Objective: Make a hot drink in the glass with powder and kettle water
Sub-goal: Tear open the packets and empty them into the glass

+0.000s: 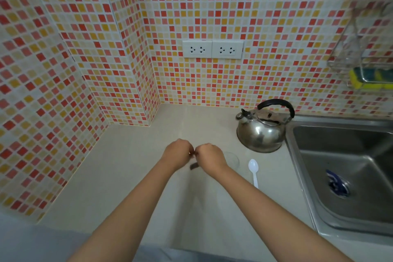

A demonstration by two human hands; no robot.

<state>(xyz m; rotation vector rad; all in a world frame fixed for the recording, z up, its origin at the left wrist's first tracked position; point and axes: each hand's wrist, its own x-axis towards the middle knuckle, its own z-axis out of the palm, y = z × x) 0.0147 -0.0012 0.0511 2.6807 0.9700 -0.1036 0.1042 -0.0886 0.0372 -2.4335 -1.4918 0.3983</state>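
small dark powder sachet [194,165] pinched at its top between left hand [177,154] and right hand [209,158], knuckles touching, forearms converged over pale countertop [127,176]; clear glass [232,160] partly hidden just behind right hand, white plastic spoon [253,171] beside it, steel kettle [262,128] near sink edge [297,166].

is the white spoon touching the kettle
Apart. The head view shows bare counter between the white spoon and the kettle; the spoon lies in front of the kettle's base.
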